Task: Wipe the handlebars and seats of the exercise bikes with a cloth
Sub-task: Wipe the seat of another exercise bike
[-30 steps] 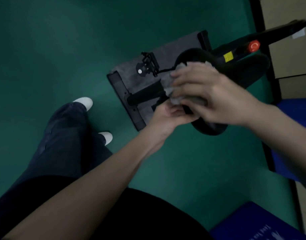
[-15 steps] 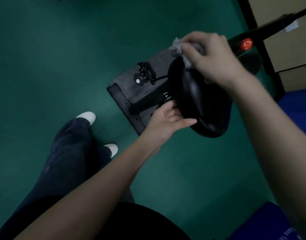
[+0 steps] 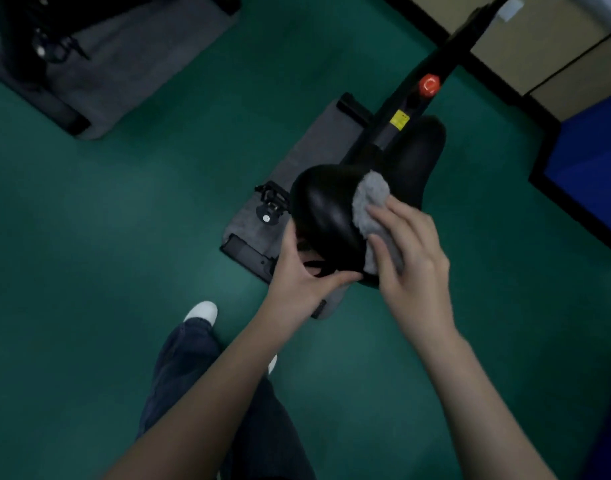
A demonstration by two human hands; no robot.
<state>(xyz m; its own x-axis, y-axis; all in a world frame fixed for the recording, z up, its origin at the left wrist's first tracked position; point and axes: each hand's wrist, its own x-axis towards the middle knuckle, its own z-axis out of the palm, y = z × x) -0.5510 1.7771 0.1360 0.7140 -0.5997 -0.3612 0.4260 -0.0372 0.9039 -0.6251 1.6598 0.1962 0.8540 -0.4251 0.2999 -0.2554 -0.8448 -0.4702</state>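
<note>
The black seat (image 3: 326,216) of the bike is in the middle of your view, and I give all places from it. The grey cloth (image 3: 371,202) lies folded over the right edge of the seat. Your right hand (image 3: 411,258) presses on the cloth from the right: its grip is wide, the fingers nearly straight and spread, and the thumb lies also on the cloth. Your left hand (image 3: 300,275) holds the seat at its near left side. Here the grip is closed around the rim, with the fingers going under the left edge and the thumb along the near edge. Beyond the seat the black frame carries a yellow label (image 3: 400,120) and, farther away, a red knob (image 3: 429,84). Under the seat a grey mat (image 3: 318,147) lies on the green floor (image 3: 158,202), and a pedal (image 3: 271,199) shows just left of the seat.
</note>
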